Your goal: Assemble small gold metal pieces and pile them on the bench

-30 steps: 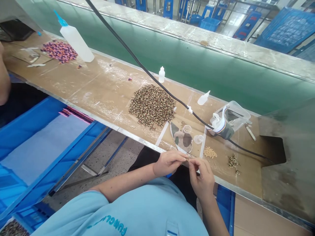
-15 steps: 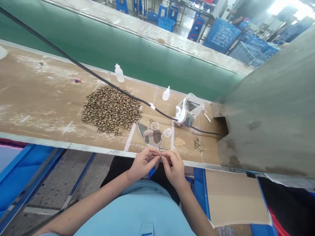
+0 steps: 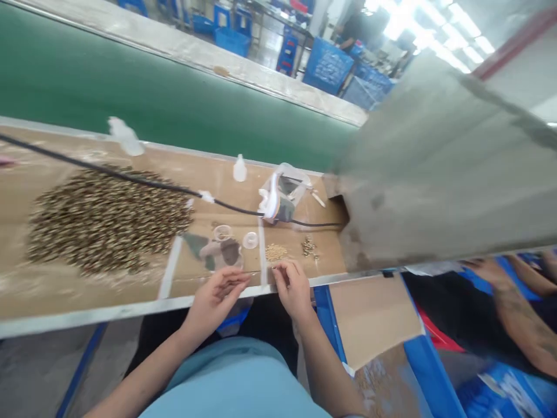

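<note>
My left hand (image 3: 219,295) hovers at the table's front edge, fingers loosely curved, thumb a little apart from them, and nothing visible between. To its right, my right hand (image 3: 293,288) has its thumb and forefinger pinched together over the edge; a tiny piece may be at the tips, too small to make out. Just beyond the right fingertips lies a small heap of pale beads or rings (image 3: 275,252). Farther right is a little cluster of brass-coloured metal parts (image 3: 308,247). Beyond my left hand are a clear shallow dish (image 3: 223,233) and a round clear lid (image 3: 250,240).
A large pile of small brassy metal parts (image 3: 108,220) covers the left. Two white squeeze bottles, one a small bottle (image 3: 239,169), stand at the back. A black cable (image 3: 235,208) crosses to a clear plastic container (image 3: 292,177). A grey metal panel (image 3: 426,174) blocks the right; another person's arm (image 3: 517,307) shows beyond.
My hands, which met fingertip to fingertip over a tiny piece, have parted; the left fingers have loosened. The camera view has turned right, bringing another person's arm into sight.
</note>
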Demonstrator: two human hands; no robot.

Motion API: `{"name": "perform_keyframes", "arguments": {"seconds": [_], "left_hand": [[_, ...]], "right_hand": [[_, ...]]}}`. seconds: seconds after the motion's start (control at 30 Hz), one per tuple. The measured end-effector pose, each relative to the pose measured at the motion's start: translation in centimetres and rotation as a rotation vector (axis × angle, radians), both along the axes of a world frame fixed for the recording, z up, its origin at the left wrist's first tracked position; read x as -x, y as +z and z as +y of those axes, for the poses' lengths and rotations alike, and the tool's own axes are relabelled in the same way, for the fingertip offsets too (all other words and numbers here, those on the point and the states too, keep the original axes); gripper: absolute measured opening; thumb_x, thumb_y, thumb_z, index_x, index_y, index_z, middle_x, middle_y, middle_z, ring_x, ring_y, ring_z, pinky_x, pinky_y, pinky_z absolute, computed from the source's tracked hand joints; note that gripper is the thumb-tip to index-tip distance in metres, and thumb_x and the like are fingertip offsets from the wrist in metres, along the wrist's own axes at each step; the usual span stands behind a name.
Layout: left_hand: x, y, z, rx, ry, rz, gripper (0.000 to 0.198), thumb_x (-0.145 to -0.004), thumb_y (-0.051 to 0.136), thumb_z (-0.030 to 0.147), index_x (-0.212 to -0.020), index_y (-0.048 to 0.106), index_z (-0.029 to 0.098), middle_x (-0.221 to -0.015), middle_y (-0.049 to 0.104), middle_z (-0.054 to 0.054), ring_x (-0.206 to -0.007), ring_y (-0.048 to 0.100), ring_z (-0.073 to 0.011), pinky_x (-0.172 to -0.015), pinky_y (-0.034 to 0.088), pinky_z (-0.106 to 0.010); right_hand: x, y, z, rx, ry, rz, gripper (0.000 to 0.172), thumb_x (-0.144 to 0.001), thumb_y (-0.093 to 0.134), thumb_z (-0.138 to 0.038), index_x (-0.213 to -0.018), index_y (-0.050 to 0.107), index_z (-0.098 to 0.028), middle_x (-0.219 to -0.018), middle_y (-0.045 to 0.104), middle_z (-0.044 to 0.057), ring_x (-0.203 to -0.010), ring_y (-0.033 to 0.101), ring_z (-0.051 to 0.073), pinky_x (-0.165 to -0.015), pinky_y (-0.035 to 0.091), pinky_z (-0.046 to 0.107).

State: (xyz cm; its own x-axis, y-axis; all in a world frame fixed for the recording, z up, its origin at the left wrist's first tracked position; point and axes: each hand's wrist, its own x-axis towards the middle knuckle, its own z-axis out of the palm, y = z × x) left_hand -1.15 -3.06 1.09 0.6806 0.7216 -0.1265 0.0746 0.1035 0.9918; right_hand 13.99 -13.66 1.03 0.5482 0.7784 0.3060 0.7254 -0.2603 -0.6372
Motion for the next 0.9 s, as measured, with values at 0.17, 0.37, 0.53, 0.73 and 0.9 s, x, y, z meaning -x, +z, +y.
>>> {"name": "perform_keyframes", "arguments": {"seconds": [0.17, 0.37, 0.53, 0.73, 0.9], "left_hand": [[0.3, -0.5, 0.5, -0.064, -0.050, 0.071, 0.035, -0.072, 0.063, 0.048, -0.088, 0.058, 0.017, -0.083, 0.071, -0.008, -0.079, 0.069, -0.0211, -0.077, 0.058, -0.032], [0.5, -0.3, 0.7, -0.058, -0.093, 0.076, 0.034, -0.073, 0.062, 0.048, -0.089, 0.059, 0.018, -0.083, 0.071, -0.008, -0.077, 0.069, -0.0203, -0.078, 0.058, -0.032], [0.2, 0.0, 0.2, -0.036, -0.054, 0.047, 0.032, -0.072, 0.062, 0.046, -0.085, 0.059, 0.016, -0.078, 0.070, -0.007, -0.074, 0.068, -0.0194, -0.075, 0.057, -0.032], [0.2, -0.3, 0.5, 0.020, -0.090, -0.041, 0.023, -0.077, 0.058, 0.035, -0.088, 0.057, 0.015, -0.080, 0.067, -0.006, -0.073, 0.065, -0.0149, -0.072, 0.056, -0.030], [0.4, -0.5, 0.5, 0.056, -0.109, -0.086, 0.020, -0.079, 0.058, 0.032, -0.087, 0.057, 0.015, -0.078, 0.064, -0.004, -0.074, 0.063, -0.0135, -0.073, 0.054, -0.029]], "right_hand": [[-3.7, -0.6, -1.7, 0.076, -0.236, -0.117, 0.020, -0.089, 0.043, -0.030, -0.087, 0.062, -0.022, -0.084, 0.063, 0.003, -0.078, 0.060, 0.014, -0.069, 0.046, 0.024], [-5.4, -0.6, -2.7, 0.036, -0.384, -0.146, 0.024, -0.089, 0.040, -0.030, -0.094, 0.062, -0.022, -0.090, 0.064, 0.005, -0.081, 0.060, 0.014, -0.072, 0.047, 0.025], [-4.5, 0.0, -2.6, -0.005, -0.321, -0.085, 0.023, -0.087, 0.045, -0.035, -0.083, 0.061, -0.020, -0.081, 0.062, 0.004, -0.073, 0.058, 0.014, -0.070, 0.046, 0.026], [-3.4, -0.3, -1.3, 0.096, -0.149, 0.056, 0.030, -0.084, 0.048, -0.045, -0.074, 0.058, -0.019, -0.065, 0.057, 0.000, -0.056, 0.051, 0.011, -0.055, 0.041, 0.024], [-3.2, -0.3, -0.4, 0.145, -0.062, 0.000, 0.033, -0.085, 0.043, -0.046, -0.076, 0.060, -0.019, -0.068, 0.060, 0.003, -0.059, 0.053, 0.013, -0.057, 0.041, 0.026]]}}
